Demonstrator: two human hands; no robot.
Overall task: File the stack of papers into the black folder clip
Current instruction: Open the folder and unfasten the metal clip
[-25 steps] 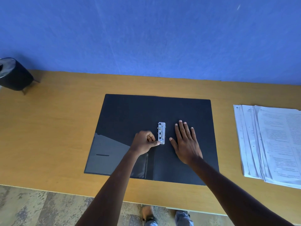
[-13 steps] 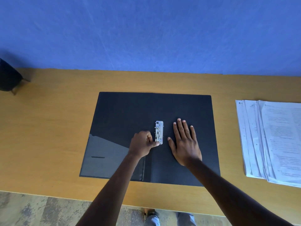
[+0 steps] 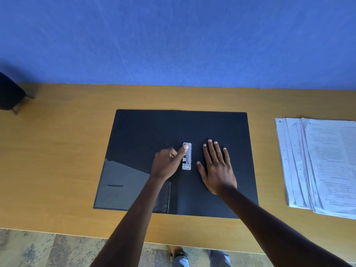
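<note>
The black folder (image 3: 146,132) lies open and flat on the desk. Its silver metal clip (image 3: 186,160) sits upright along the spine in the middle. My left hand (image 3: 166,162) is just left of the clip, with the index finger stretched onto the clip's upper end and the other fingers curled; the hand is blurred. My right hand (image 3: 216,168) lies flat, fingers spread, on the folder's right half beside the clip. The stack of printed papers (image 3: 317,166) rests fanned out at the desk's right edge, apart from both hands.
The wooden desk (image 3: 57,160) runs against a blue wall (image 3: 173,39). A dark round object on legs (image 3: 9,95) stands at the far left. The folder's left half has a clear inner pocket (image 3: 123,187). The desk's front edge and the floor show below.
My left index finger has moved from the clip's lower end up to its upper end. My right hand stays flat on the folder. The view has shifted slightly.
</note>
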